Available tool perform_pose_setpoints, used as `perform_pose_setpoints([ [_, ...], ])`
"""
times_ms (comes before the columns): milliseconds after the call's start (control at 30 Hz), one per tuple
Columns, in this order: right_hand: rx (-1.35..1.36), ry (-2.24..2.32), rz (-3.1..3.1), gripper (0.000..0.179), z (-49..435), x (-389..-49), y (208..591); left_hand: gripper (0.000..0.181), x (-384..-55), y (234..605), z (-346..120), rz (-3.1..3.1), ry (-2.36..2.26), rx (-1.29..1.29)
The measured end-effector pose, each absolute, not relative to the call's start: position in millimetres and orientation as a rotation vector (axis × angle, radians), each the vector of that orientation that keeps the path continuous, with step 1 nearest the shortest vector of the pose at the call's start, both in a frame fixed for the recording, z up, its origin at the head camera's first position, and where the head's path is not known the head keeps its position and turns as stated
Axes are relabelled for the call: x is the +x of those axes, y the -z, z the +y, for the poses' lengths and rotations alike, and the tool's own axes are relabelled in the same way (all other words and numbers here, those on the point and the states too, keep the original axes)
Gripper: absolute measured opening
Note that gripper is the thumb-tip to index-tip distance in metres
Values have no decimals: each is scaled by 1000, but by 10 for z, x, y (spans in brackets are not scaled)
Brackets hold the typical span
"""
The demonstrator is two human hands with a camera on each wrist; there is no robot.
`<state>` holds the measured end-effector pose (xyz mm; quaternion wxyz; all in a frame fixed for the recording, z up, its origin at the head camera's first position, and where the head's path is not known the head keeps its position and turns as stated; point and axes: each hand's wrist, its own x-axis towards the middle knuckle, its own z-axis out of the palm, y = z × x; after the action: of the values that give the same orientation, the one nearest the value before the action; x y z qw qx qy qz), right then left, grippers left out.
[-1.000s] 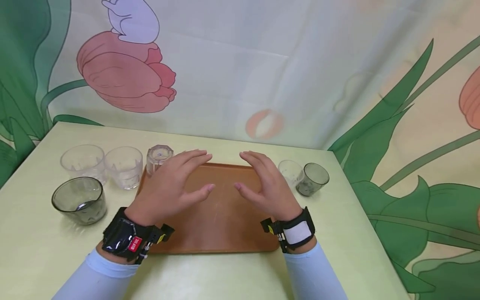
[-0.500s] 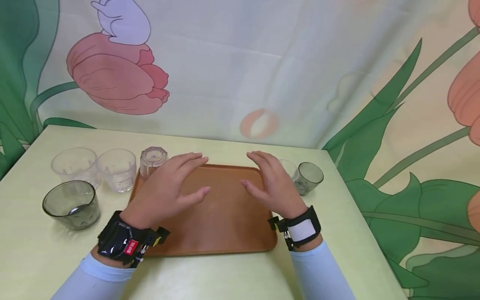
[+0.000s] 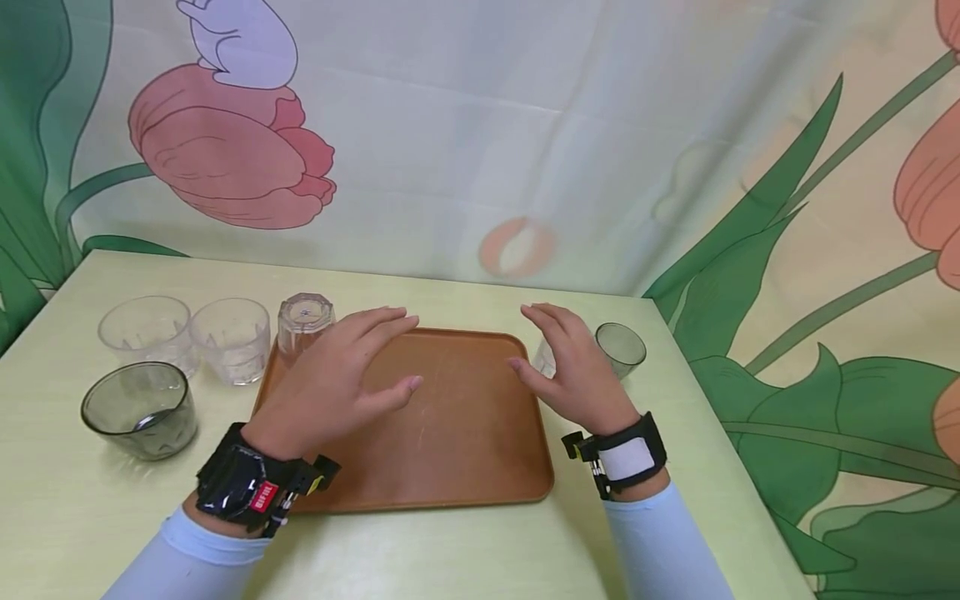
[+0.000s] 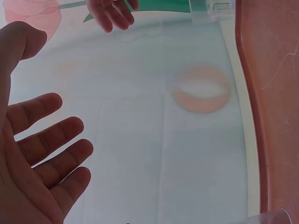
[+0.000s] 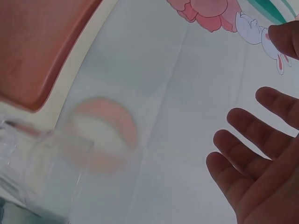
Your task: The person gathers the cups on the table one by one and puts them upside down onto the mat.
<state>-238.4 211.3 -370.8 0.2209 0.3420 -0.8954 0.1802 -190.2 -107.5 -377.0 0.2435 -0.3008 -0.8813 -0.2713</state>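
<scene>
Both hands hover over a brown tray [image 3: 450, 425], fingers relaxed and apart, holding nothing. My left hand [image 3: 330, 383] is above the tray's left side, close to an upside-down clear glass [image 3: 306, 321] that it partly covers. My right hand [image 3: 585, 375] is past the tray's right edge, in front of a clear glass [image 3: 544, 358] that it mostly hides. Just behind that hand stands a smoky grey glass [image 3: 621, 343]. In the right wrist view, the spread fingers [image 5: 243, 158] are apart from the clear glass [image 5: 56, 172].
On the table's left stand two clear glasses, a wide one [image 3: 142, 329] and a narrower one [image 3: 234, 343]. A wide smoky grey glass [image 3: 140, 412] is nearer the front. A printed curtain [image 3: 420, 142] hangs behind the pale table [image 3: 420, 558].
My right hand has moved rightward, off the tray and toward the glasses on that side. The left hand has barely moved over the tray. The head view has shifted slightly.
</scene>
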Motion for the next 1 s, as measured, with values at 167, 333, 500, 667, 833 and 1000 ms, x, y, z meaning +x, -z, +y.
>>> perform_pose_setpoints([
  [167,910,-475,-2504,63,2201,-2370,3725,64,-1897,3787,-1065,-2400,753,-834],
  [333,889,-453,-2525,63,2286,-2360,3733,65,-1895,3799,-1045,-2408,764,-854],
  [500,865,-442,-2540,62,2377,-2366,3733,65,-1885,3808,-1025,-2413,763,-866],
  [667,858,-410,-2533,62,2472,-2397,3720,65,-1895,3805,-1027,-2387,749,-878],
  [833,855,-378,-2543,62,2578,-2447,3724,65,-1907,3808,-1027,-2382,743,-878],
  [1000,821,-348,-2555,62,2739,-2476,3742,64,-1911,3822,-984,-2375,734,-914],
])
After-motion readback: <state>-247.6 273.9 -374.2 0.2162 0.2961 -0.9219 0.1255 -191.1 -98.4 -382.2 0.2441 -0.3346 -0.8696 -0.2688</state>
